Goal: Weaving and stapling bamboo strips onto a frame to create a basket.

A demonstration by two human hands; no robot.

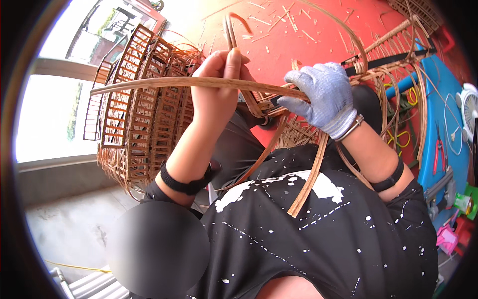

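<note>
Black cloth splashed with white covered the person's torso, the shirt (328, 239) being nearest of all, and a loose flat strip (313, 179) hung down over it. Beyond, the right hand (323, 94), in a pale blue knitted glove, gripped one end of a long strip (149, 83) of brown, wood-like material; the thumb lay below that end and the forefinger above it, though how far the end reached into the palm could not be told. From there the long strip ran leftward, crossing in front of the bare left hand (219, 69) near the base of its thumb, and its free end stood out well past the wrist. The left fingers were drawn narrow, the thumb pressing a bent strip (230, 32) against them; it rose above the fingertips and curled over to the right. Farther left sat a slatted brown basket (142, 99), and to the right a blue table (433, 94) bore red-handled pliers (438, 157). Farther off, pale scraps (260, 21) were scattered over the red floor (261, 55).
</note>
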